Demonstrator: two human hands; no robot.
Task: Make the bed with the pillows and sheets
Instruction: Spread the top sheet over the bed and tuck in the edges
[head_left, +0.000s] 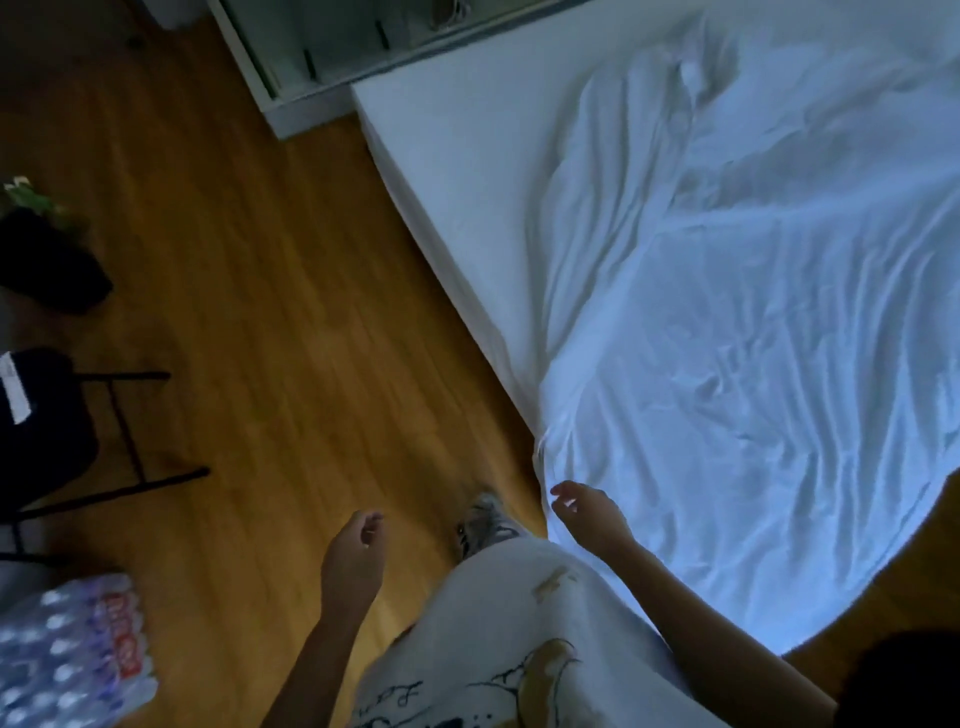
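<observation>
A white mattress (457, 171) fills the right of the view, its long edge running diagonally. A wrinkled white sheet (753, 338) lies loosely over most of it; the far left strip of mattress is bare. The sheet's near corner hangs over the bed edge by my legs. My right hand (587, 512) hovers at that hanging corner with fingers loosely curled, holding nothing. My left hand (356, 551) hangs over the wooden floor, relaxed and empty. No pillows are in view.
Wooden floor (270, 312) runs along the bed's left side. A pale cabinet (291, 57) stands at the head end. A black chair (62, 415) and a dark plant pot (47, 260) sit at left. A wrapped pack of water bottles (67, 654) lies at bottom left.
</observation>
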